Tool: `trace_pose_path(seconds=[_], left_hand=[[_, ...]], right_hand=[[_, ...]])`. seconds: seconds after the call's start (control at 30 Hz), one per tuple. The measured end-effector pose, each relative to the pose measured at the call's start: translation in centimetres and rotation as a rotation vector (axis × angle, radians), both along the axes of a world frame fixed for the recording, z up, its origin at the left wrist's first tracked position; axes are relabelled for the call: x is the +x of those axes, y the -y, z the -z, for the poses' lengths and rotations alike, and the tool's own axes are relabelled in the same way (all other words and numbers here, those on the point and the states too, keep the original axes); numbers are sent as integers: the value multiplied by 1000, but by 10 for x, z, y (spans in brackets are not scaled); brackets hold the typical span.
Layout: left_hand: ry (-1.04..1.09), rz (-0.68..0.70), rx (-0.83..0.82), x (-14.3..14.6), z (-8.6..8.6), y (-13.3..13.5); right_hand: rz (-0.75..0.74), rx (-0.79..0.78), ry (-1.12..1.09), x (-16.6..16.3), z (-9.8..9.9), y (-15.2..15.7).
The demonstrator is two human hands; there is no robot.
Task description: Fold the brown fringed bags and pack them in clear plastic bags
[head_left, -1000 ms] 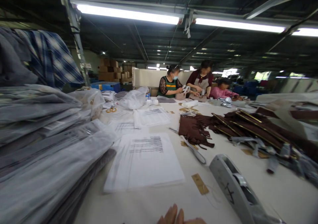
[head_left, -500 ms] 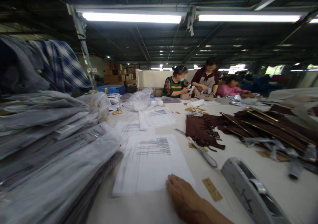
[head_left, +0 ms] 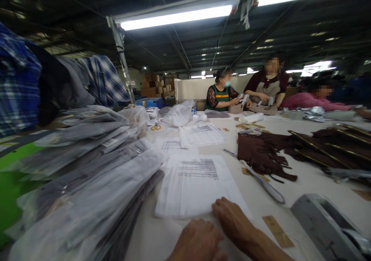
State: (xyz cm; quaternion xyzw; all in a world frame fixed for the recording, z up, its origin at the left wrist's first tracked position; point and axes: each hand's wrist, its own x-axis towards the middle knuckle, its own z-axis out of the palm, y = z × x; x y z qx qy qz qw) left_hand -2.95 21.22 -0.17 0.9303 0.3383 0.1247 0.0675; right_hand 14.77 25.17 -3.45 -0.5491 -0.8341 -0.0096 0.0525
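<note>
A flat stack of thin whitish sheets with lines of black print (head_left: 194, 187), looking like plastic bags, lies in front of me. My right hand (head_left: 233, 216) is at its lower right corner, fingers curled together on the edge of the top sheet. Close by on the left, my left hand (head_left: 199, 239) is just below the sheets' near edge. It is smeared by motion, and its fingers are turned away from view. A small brown card tag (head_left: 277, 231) lies to the right of my right hand.
Bagged garments (head_left: 95, 191) are piled high at left. At right are a grey tape dispenser (head_left: 324, 226), a long pale tool (head_left: 268, 187) and brown fringed fabric (head_left: 257, 153). Yellow-handled scissors (head_left: 155, 127) lie farther back. Several people (head_left: 222, 93) work across the table.
My left hand has come into view beside my right hand. The view has turned left, so the table's things appear farther right. My right hand remains at the sheets' corner.
</note>
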Motion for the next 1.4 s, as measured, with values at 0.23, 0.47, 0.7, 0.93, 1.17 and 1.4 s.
trace_pose_path(seconds=[0.23, 0.47, 0.7, 0.93, 1.17, 1.4], left_hand=[[28, -287, -74, -3, -39, -46], [-55, -215, -81, 20, -14, -80], [-48, -213, -97, 18, -17, -83], [-113, -199, -90, 19, -16, -79], [-155, -248, -6, 27, -5, -81], [-188, -259, 80, 28, -13, -77]], right_hand=[[82, -117, -191, 12, -19, -19], [174, -168, -392, 15, -23, -27], [209, -346, -629, 28, -33, -27], [214, -441, -649, 33, -29, -29], [210, -316, -338, 21, -42, -24], [174, -124, -76, 14, -44, -10]])
